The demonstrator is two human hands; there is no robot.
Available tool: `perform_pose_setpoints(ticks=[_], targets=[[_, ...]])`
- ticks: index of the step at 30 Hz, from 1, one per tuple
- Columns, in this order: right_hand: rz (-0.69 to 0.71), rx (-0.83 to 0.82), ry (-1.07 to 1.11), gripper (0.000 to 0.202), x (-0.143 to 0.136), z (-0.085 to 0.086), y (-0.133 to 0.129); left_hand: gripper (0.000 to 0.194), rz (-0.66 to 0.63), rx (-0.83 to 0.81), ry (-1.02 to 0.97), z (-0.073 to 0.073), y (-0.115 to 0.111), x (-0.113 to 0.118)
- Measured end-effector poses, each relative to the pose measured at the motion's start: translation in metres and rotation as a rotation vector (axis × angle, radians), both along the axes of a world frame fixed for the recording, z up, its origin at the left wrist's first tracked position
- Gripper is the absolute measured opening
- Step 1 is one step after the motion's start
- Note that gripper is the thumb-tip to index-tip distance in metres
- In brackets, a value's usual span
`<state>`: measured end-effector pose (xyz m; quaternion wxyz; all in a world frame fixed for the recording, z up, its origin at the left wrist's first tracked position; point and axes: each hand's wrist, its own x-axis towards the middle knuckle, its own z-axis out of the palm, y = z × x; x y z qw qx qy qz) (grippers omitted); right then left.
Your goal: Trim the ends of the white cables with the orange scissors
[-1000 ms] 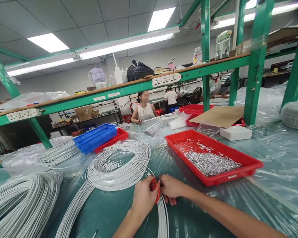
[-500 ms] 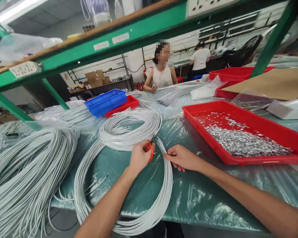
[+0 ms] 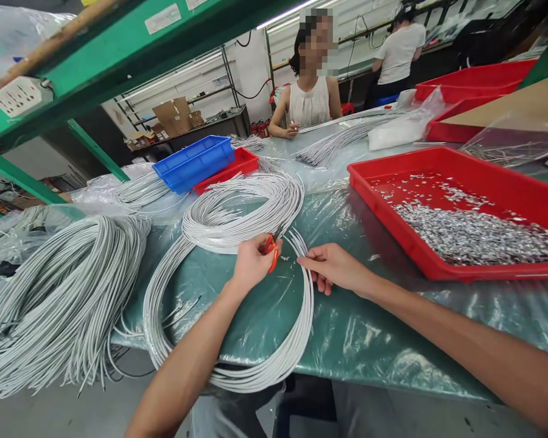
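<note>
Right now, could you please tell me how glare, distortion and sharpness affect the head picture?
Head view: pale glare streaks the plastic sheet below the right forearm; metal bits in the red tray glint as speckle; wide-angle stretching seems to lengthen that forearm; the orange-handled tool in the left hand is fairly clear.

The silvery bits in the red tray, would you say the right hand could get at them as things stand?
Probably yes: the silvery bits lie uncovered and seemingly only the wall of the red tray stands between them and the right hand, though its fingers are at the white wires.
</note>
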<state>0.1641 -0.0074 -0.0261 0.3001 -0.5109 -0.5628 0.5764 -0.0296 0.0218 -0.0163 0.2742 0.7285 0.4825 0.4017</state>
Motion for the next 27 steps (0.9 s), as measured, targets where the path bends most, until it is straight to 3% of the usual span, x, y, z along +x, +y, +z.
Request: perform_pose_setpoints(ticks=[5,9,13,22,27], targets=[[0.002,0.119,-0.034,0.034,-0.002,-0.006,0.0,0.036,-0.017,-0.083,-0.065,0.003,-0.002,0.003],[-0.004,0.242,-0.022,0.031,-0.005,-0.006,-0.005,0.036,-0.088,-0.256,-0.216,0.002,-0.002,0.008],[0.032,0.242,-0.026,0.032,-0.007,-0.001,-0.01,0.037,-0.153,-0.403,-0.383,-0.001,-0.002,0.011],[0.092,0.369,-0.005,0.039,-0.008,0.005,-0.006,0.04,-0.189,-0.442,-0.567,0.01,-0.007,0.015],[0.032,0.254,0.138,0.041,-0.011,0.015,-0.014,0.039,-0.283,-0.46,-0.581,0.017,-0.01,0.013]])
